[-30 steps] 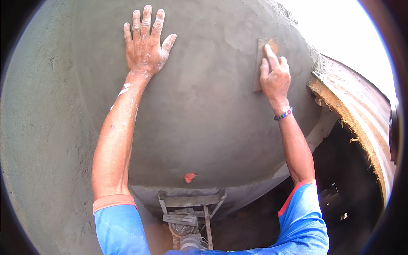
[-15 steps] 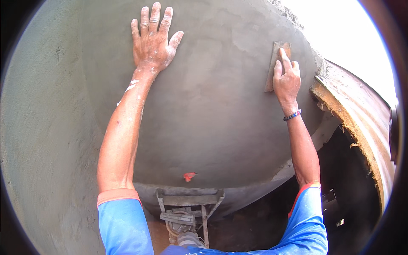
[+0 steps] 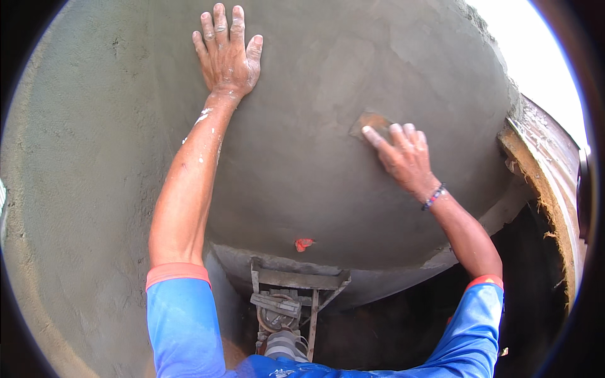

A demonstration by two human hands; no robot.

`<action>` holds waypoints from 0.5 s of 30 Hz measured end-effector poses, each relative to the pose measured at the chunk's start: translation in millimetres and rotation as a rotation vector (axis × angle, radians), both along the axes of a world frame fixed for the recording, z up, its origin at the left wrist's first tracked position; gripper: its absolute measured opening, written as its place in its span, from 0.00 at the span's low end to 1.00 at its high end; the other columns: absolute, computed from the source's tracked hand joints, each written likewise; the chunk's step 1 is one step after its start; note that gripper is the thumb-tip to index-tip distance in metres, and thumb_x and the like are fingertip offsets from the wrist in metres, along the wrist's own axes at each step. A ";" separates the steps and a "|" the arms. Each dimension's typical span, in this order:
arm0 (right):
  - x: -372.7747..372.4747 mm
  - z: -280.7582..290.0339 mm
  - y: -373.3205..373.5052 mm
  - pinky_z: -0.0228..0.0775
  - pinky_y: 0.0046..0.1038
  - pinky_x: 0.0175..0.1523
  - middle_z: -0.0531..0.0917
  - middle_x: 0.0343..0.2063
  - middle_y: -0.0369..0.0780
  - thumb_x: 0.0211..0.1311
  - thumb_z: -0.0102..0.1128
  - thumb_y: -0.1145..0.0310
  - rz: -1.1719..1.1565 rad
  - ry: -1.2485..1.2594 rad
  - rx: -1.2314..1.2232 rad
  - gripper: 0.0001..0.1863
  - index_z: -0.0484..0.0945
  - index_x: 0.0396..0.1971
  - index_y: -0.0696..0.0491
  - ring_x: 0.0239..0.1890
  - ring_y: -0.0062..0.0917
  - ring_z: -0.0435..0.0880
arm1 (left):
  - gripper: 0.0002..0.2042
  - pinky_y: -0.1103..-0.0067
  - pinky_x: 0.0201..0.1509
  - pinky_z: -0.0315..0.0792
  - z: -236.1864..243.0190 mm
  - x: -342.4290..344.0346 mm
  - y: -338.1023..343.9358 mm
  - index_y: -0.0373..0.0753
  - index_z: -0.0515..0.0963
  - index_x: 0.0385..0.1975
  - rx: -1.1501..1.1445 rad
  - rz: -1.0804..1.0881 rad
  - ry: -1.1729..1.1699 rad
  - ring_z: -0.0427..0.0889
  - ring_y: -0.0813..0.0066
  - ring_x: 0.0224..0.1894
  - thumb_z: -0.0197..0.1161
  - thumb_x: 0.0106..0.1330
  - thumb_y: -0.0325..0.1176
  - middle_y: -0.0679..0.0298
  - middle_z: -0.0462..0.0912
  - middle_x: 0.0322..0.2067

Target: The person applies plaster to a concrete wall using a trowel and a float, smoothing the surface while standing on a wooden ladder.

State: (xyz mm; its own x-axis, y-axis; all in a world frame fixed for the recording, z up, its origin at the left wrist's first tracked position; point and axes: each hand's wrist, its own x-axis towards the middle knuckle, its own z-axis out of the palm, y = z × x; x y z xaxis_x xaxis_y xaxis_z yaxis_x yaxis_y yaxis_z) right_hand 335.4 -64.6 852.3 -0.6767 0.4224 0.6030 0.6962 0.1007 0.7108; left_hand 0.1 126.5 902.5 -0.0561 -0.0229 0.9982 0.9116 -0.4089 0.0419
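My left hand lies flat on the grey plastered wall, fingers spread and dusted with pale plaster. To its right and lower down, my right hand presses a flat plastering trowel against the same surface. Only the trowel's brownish upper part shows clearly; its handle is hidden under the fingers, and its edges are smeared by motion. Smooth, damp-looking plaster surrounds both hands. Low on the wall, a small red piece sticks out, its kind unclear.
A rougher plastered wall stands close on the left. Below is a wooden frame with a grey shoe near it. A rough-edged wooden board and a metal sheet jut in at right, above a dark gap.
My right hand and the trowel have swept left and downward across the wall, and the trowel has turned. My left hand stays flat on the plaster. The view has shifted slightly.
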 end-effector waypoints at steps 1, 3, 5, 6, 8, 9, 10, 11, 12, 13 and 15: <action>19.1 23.5 -7.2 0.66 0.34 0.35 0.74 0.36 0.37 0.57 0.60 0.67 -0.030 0.126 0.096 0.25 0.79 0.57 0.38 0.35 0.32 0.73 | 0.32 0.53 0.78 0.37 3.3 11.1 -3.2 0.48 0.52 0.75 -0.013 -0.018 0.000 0.40 0.53 0.78 0.43 0.75 0.55 0.58 0.46 0.76; 20.1 70.4 -2.4 0.68 0.36 0.34 0.75 0.35 0.39 0.58 0.61 0.67 0.001 0.367 0.243 0.24 0.80 0.56 0.38 0.33 0.33 0.74 | 0.32 0.53 0.78 0.36 1.5 12.0 1.2 0.48 0.52 0.75 -0.011 -0.023 0.007 0.39 0.53 0.78 0.43 0.75 0.55 0.58 0.46 0.76; -11.4 92.5 27.3 0.70 0.37 0.35 0.75 0.35 0.40 0.58 0.62 0.67 0.078 0.511 0.382 0.23 0.80 0.55 0.37 0.33 0.34 0.75 | 0.32 0.53 0.78 0.35 -3.6 6.7 4.0 0.48 0.51 0.75 -0.016 -0.046 0.019 0.39 0.53 0.78 0.43 0.75 0.55 0.58 0.45 0.76; -31.1 87.3 40.1 0.70 0.37 0.36 0.76 0.36 0.41 0.58 0.62 0.67 0.092 0.543 0.451 0.23 0.79 0.55 0.36 0.34 0.35 0.75 | 0.32 0.53 0.78 0.34 -9.5 6.2 5.3 0.48 0.51 0.75 -0.035 -0.057 -0.002 0.39 0.53 0.78 0.43 0.75 0.55 0.57 0.45 0.76; -81.2 39.9 43.3 0.71 0.35 0.38 0.74 0.34 0.41 0.58 0.62 0.68 0.060 0.575 0.295 0.24 0.79 0.57 0.37 0.34 0.36 0.75 | 0.32 0.53 0.78 0.34 -8.4 -2.3 3.0 0.47 0.51 0.75 -0.035 -0.062 0.014 0.38 0.52 0.78 0.42 0.75 0.54 0.56 0.45 0.76; -95.1 -0.9 42.8 0.69 0.34 0.38 0.74 0.37 0.40 0.55 0.63 0.68 0.079 0.482 0.142 0.29 0.76 0.59 0.35 0.37 0.36 0.74 | 0.33 0.53 0.78 0.34 -4.4 -8.4 1.7 0.47 0.51 0.75 -0.038 -0.040 0.018 0.38 0.52 0.78 0.43 0.75 0.54 0.56 0.44 0.76; -88.7 -44.6 45.2 0.66 0.33 0.37 0.72 0.39 0.40 0.54 0.63 0.69 0.053 0.372 0.082 0.32 0.74 0.61 0.33 0.38 0.35 0.72 | 0.33 0.52 0.78 0.35 -0.9 -2.2 1.7 0.47 0.51 0.75 -0.044 -0.036 0.019 0.38 0.51 0.78 0.44 0.75 0.54 0.55 0.44 0.76; -76.9 -82.9 43.6 0.64 0.34 0.37 0.72 0.39 0.40 0.55 0.61 0.69 0.033 0.324 0.039 0.32 0.73 0.62 0.33 0.38 0.34 0.71 | 0.33 0.52 0.78 0.35 -0.7 1.3 2.7 0.47 0.51 0.75 -0.043 -0.060 0.053 0.38 0.51 0.78 0.44 0.75 0.54 0.55 0.44 0.76; -66.7 -102.1 33.3 0.63 0.34 0.38 0.72 0.39 0.39 0.57 0.59 0.70 0.025 0.328 -0.045 0.30 0.73 0.62 0.33 0.39 0.33 0.71 | 0.33 0.53 0.78 0.35 1.8 -4.0 3.0 0.46 0.50 0.75 -0.052 -0.024 0.060 0.37 0.51 0.78 0.43 0.75 0.53 0.55 0.43 0.76; -49.4 -120.1 19.9 0.63 0.34 0.39 0.73 0.39 0.39 0.58 0.57 0.71 0.016 0.331 -0.140 0.29 0.74 0.61 0.33 0.39 0.33 0.71 | 0.33 0.53 0.78 0.34 -2.7 -4.5 2.9 0.45 0.49 0.75 -0.072 0.010 0.067 0.36 0.52 0.78 0.43 0.75 0.53 0.56 0.43 0.76; 3.1 -129.8 -0.6 0.62 0.34 0.38 0.72 0.37 0.38 0.60 0.56 0.70 -0.065 0.330 -0.113 0.29 0.74 0.62 0.30 0.38 0.31 0.70 | 0.33 0.54 0.78 0.34 -7.2 5.3 -0.2 0.45 0.49 0.75 -0.100 0.010 0.076 0.36 0.52 0.78 0.42 0.75 0.52 0.56 0.42 0.76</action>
State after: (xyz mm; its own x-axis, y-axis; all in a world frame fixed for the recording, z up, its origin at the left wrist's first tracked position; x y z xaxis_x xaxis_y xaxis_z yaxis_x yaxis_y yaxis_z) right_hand 338.5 -65.2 722.5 -0.4224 0.5345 0.7320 0.8942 0.1134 0.4332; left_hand 5.4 126.3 895.3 0.0194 0.0769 0.9969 0.9179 -0.3967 0.0128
